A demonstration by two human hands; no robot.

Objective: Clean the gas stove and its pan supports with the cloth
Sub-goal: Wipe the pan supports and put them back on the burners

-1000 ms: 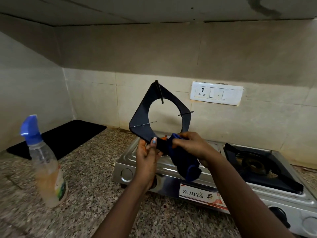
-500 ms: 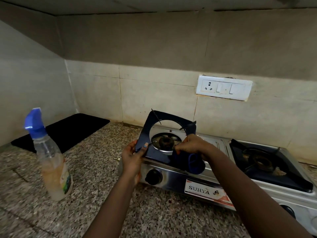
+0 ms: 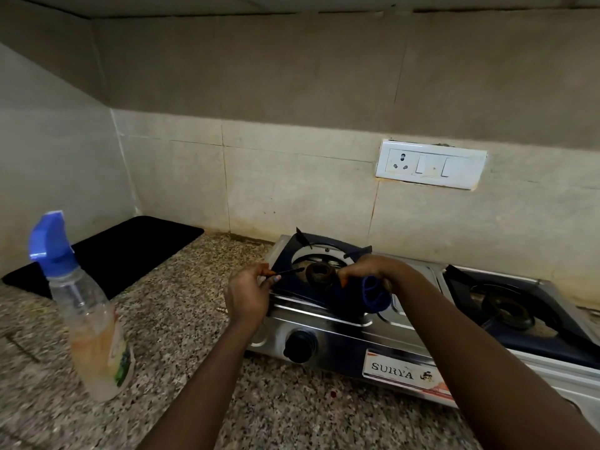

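my left hand (image 3: 248, 295) is at the left edge of the pan support (image 3: 328, 251), fingers curled in and pinching its rim right by one of the thin prongs. the pan support lies flat on the gas stove (image 3: 328, 339), framing the left burner (image 3: 319, 273), which shows through its round opening. my right hand (image 3: 367, 271) is over the near right corner of that same support, fingers curled round the dark blue cloth (image 3: 373, 295), which bunches up under my palm and spills down onto the steel top of the stove just in front of the support. whether the right hand also grips the support's rim under the cloth, i cannot tell, the cloth covers that spot. the black knob (image 3: 300, 345) sits on the stove's front face below my hands, and a label reading surya is further right on the same face. over on the right side of the stove, the second pan support (image 3: 552, 332) rests on its own burner, well apart from my hands. on the speckled granite counter (image 3: 181, 336) to my left stands a spray bottle (image 3: 82, 306) with a blue trigger head, upright, with pale liquid in its lower part. behind it, in the corner, a black mat (image 3: 130, 248) lies flat on the counter. on the tiled wall above the stove is a white switch plate (image 3: 431, 164) with a socket.
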